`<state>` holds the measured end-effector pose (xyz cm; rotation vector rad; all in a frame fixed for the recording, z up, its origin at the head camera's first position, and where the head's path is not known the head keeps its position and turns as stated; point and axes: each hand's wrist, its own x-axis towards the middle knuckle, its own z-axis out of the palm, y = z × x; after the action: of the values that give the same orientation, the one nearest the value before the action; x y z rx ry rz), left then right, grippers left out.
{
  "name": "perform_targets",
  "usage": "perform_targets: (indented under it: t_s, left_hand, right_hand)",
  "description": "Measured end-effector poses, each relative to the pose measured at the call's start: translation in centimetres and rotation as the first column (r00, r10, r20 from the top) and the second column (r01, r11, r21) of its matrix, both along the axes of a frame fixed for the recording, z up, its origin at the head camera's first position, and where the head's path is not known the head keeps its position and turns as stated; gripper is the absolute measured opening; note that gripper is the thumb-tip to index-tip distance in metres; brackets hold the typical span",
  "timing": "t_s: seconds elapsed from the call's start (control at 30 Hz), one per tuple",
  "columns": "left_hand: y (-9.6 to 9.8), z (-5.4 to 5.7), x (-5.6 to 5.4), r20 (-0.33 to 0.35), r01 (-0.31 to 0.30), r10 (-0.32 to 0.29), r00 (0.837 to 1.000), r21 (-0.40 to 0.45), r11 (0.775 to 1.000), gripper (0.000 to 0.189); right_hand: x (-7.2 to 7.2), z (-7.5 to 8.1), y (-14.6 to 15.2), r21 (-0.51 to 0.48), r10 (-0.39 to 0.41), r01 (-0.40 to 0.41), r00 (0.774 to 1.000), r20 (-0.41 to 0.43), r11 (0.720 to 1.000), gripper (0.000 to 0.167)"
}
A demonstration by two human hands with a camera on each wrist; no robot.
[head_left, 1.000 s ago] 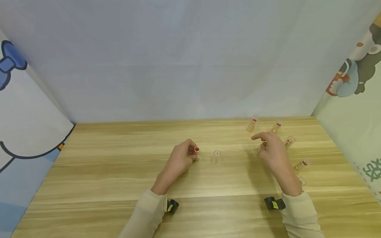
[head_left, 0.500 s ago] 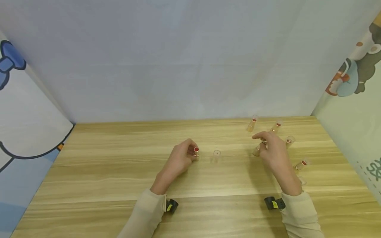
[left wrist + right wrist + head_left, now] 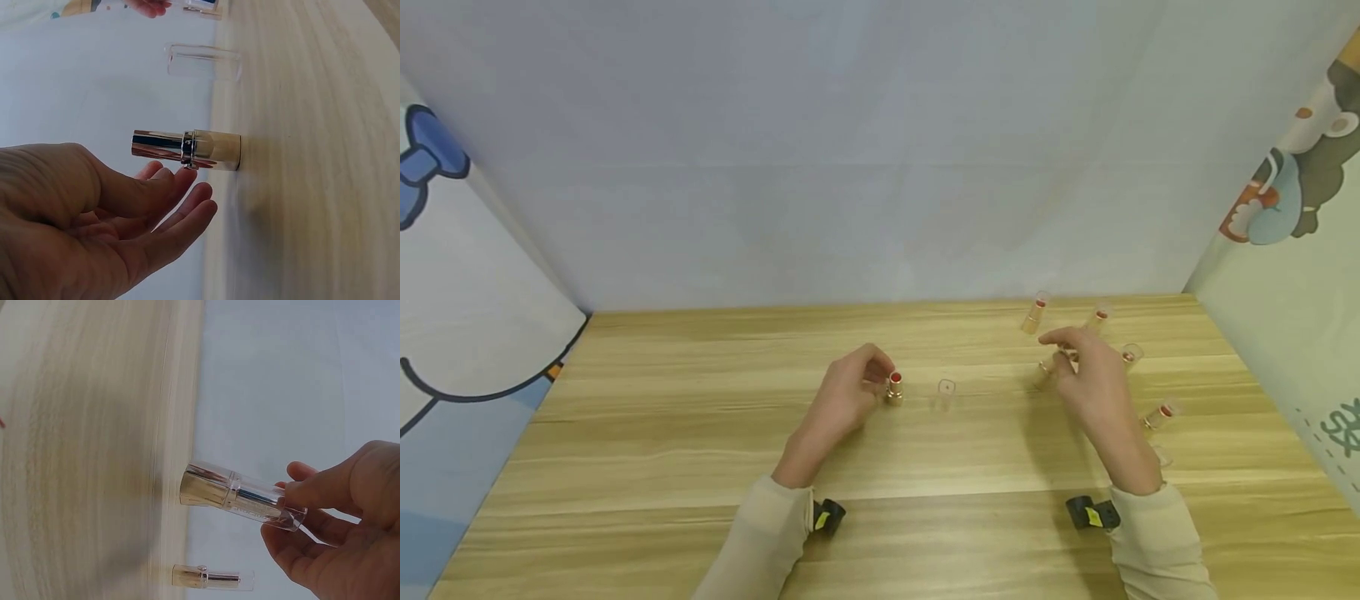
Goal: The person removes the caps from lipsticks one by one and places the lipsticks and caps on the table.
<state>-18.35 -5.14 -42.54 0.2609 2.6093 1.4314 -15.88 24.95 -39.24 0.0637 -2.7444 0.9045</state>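
An uncapped lipstick [image 3: 894,392] with a red tip and gold case stands upright on the table. My left hand [image 3: 850,383] is right beside it, its fingers loosely bent. In the left wrist view, the fingertips [image 3: 203,206] lie next to the lipstick's metal collar, not wrapped around it. A clear cap [image 3: 946,395] stands on the table just to the right. Farther right, my right hand [image 3: 1093,375] pinches another lipstick [image 3: 209,486] by its clear cap, between thumb and fingers. That lipstick leans, its gold base low over the tabletop.
Several capped lipsticks stand around the right hand: one at the back [image 3: 1034,317], others behind and beside it, and one lipstick [image 3: 1157,417] nearer the front. A clear cap [image 3: 1162,455] lies close to the right wrist. A grey-white curtain [image 3: 880,208] hangs behind the wooden table [image 3: 700,375].
My left hand has loosened from the uncapped lipstick and drawn slightly left, leaving it standing. My right hand has shifted slightly right with the capped lipstick, which tilts more.
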Motion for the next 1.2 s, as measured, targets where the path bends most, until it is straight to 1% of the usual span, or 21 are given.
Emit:
perform_targets:
  t_s: [0.07,0.2,0.33,0.47,0.67,0.8,1.03,1.2]
  left_hand:
    - [-0.1,0.1,0.0,-0.008,-0.008,0.008,1.0,-0.007,1.0,0.035]
    - [-0.3,0.3,-0.1,-0.046,-0.033,0.032,0.998,-0.021,0.999,0.027]
    - [-0.4,0.5,-0.1,-0.081,-0.057,0.055,0.995,-0.017,0.998,0.021]
    - [-0.4,0.6,-0.2,-0.094,-0.075,0.075,0.993,-0.003,0.997,0.02]
    - [-0.4,1.1,0.0,-0.102,-0.099,0.1,0.99,0.008,0.995,0.019]
    - [-0.5,1.5,0.0,-0.1,-0.101,0.101,0.99,0.013,0.995,0.018]
    - [-0.7,1.7,-0.1,-0.114,-0.102,0.103,0.988,0.014,0.995,0.018]
    - [-0.7,1.9,0.0,-0.118,-0.111,0.113,0.987,0.022,0.994,0.017]
  right_hand:
    - [0.1,-0.1,0.0,-0.018,-0.002,0.001,1.0,-0.018,1.0,0.029]
    - [0.1,-0.1,-0.1,-0.039,-0.01,0.008,0.999,-0.045,0.999,0.028]
    - [0.2,0.0,-0.1,-0.056,-0.027,0.025,0.999,-0.042,0.998,0.028]
    - [0.1,0.1,-0.2,-0.074,-0.044,0.041,0.998,-0.036,0.996,0.027]
    - [0.3,0.4,-0.5,-0.098,-0.064,0.059,0.997,-0.043,0.993,0.025]
    - [0.3,0.5,-0.8,-0.131,-0.069,0.061,0.996,-0.062,0.99,0.024]
    - [0.2,0.8,-1.2,-0.164,-0.069,0.053,0.993,-0.095,0.985,0.022]
    - [0.4,1.2,-1.7,-0.172,-0.07,0.052,0.993,-0.098,0.984,0.022]
